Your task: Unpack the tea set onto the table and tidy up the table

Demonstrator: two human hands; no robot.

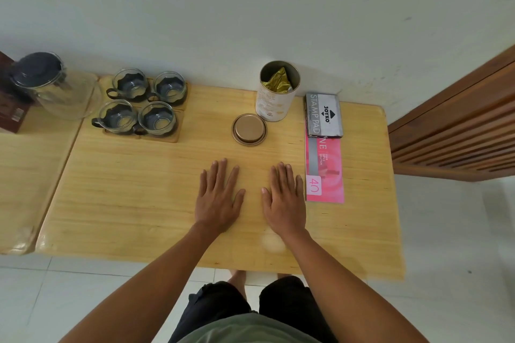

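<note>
Both hands are laid flat on the wooden worktop [139, 203], palms down, toward the middle of its near edge. The left hand [218, 199] is seen with its fingers [220, 172] straight and slightly spread; the right hand [284, 200] is seen with its fingers [284, 178] straight and close together. Nothing is held by either.

The tea set is found well apart from the fingertips, at the far left corner: four glass cups [145, 101] with dark holders are grouped two by two on wooden coasters [164, 138]. A glass teapot [55, 86] with a dark lid is seen left of them, on the adjoining surface, just beside a dark brown box [11, 108] at the frame's left edge.

Straight beyond the hands, a round gold lid [249, 129] is lying flat on the worktop, and just behind it, near the far edge, an open tea canister [277, 92] is standing upright with a gold foil bag [278, 81] showing inside. Along the right side, a pink booklet [324, 172] is lying just beside the right hand's little finger, and a grey stamp pad box [324, 115] is resting on its far end.

Between the fingertips and the gold lid only bare wood is seen.
</note>
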